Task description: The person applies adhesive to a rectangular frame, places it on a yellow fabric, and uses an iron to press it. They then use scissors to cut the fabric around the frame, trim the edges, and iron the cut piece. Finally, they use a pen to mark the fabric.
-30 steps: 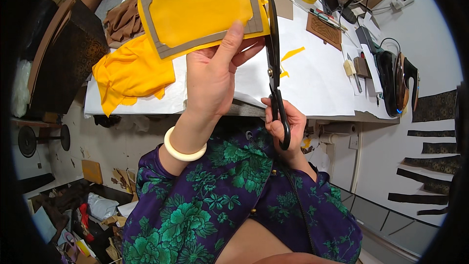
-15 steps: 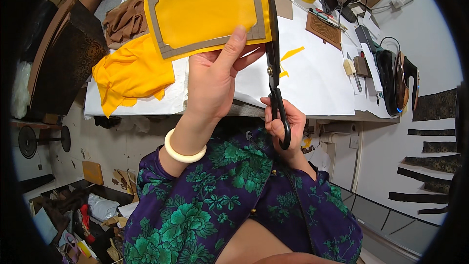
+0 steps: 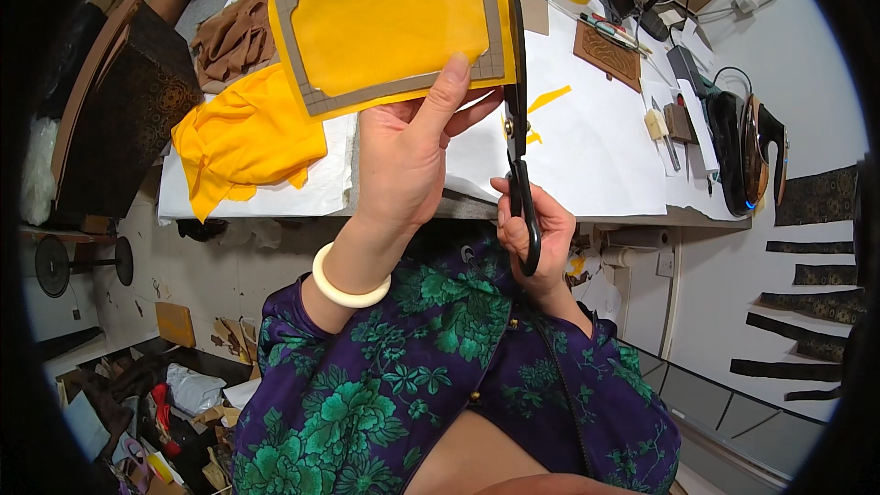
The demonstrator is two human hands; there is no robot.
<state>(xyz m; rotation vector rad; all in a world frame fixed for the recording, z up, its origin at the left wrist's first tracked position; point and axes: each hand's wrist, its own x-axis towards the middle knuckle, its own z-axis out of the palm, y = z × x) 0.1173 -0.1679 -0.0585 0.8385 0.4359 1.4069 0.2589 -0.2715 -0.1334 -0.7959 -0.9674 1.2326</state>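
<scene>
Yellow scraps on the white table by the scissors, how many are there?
2. A long yellow strip lies right of the scissors; a smaller bit sits below it, beside the blades. The framed yellow piece in the left hand may hide more.

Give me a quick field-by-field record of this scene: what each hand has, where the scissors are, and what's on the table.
Left hand: holds up a yellow fabric panel with grey frame, thumb on its lower edge
Right hand: grips black scissors by the handles
Scissors: blades point upward along the panel's right edge
Left wrist: cream bangle
Table: white covering, loose yellow cloth, brown cloth, clothes iron, small yellow offcuts
</scene>
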